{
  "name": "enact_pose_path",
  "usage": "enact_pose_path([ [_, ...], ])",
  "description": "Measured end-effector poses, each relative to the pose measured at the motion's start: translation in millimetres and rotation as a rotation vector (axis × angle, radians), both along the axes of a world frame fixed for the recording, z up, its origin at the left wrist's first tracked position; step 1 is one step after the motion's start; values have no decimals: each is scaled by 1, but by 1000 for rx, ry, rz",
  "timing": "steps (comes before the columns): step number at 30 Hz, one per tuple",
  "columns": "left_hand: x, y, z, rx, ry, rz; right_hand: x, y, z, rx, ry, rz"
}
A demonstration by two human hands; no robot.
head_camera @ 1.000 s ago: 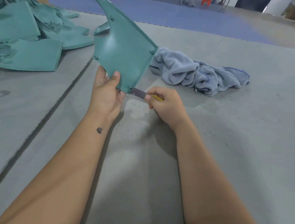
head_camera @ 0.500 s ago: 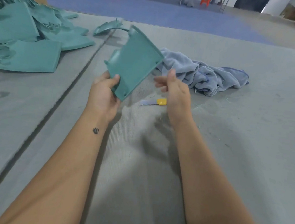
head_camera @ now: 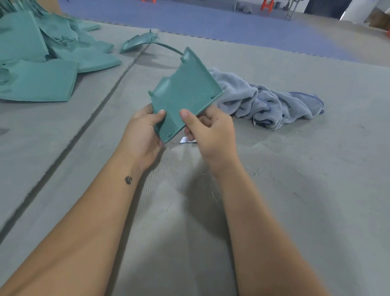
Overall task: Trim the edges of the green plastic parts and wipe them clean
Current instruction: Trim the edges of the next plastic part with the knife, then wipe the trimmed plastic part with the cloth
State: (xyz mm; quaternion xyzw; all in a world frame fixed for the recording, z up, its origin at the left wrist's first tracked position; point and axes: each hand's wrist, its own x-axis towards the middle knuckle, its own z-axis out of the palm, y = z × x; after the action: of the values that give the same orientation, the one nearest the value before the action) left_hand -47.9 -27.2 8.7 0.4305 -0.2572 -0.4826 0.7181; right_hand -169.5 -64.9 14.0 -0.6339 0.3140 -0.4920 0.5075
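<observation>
A grey mat [head_camera: 304, 181] covered the work surface. Above it both hands gripped one green plastic part [head_camera: 184, 95]: the left hand [head_camera: 143, 134] and the right hand [head_camera: 210, 135] each pinched its near corner, thumbs on top. A sliver beneath, perhaps the knife blade [head_camera: 185, 140], showed. A grey cloth [head_camera: 268, 102] lay behind; more green parts [head_camera: 31, 62] were heaped far left.

Mat [head_camera: 327, 183] right open; cloth [head_camera: 264, 102] ahead, parts pile [head_camera: 31, 67] left.
</observation>
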Motion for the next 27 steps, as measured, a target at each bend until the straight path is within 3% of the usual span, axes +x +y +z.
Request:
enact_pose_path([
  [3,-5,-2,1,62,-359,146,1,1,-2,-242,156,-272],
  [4,-4,-3,1,33,-390,163,0,1,-3,-334,220,-338],
  [8,-1,3,11,-158,119,-68,-3,2,-4,-619,515,-333],
  [12,0,3,7,-68,76,46,-3,1,-4,-785,568,-196],
  [15,5,0,5,-16,86,139,0,-2,-8,-741,630,-273],
  [20,5,-5,1,13,60,181,-16,-27,-6,-415,641,-509],
  [24,6,-11,-1,49,9,162,-28,-53,1,-305,888,-557],
  [27,4,-13,-2,43,7,109,-31,-70,13,-289,1058,-481],
])
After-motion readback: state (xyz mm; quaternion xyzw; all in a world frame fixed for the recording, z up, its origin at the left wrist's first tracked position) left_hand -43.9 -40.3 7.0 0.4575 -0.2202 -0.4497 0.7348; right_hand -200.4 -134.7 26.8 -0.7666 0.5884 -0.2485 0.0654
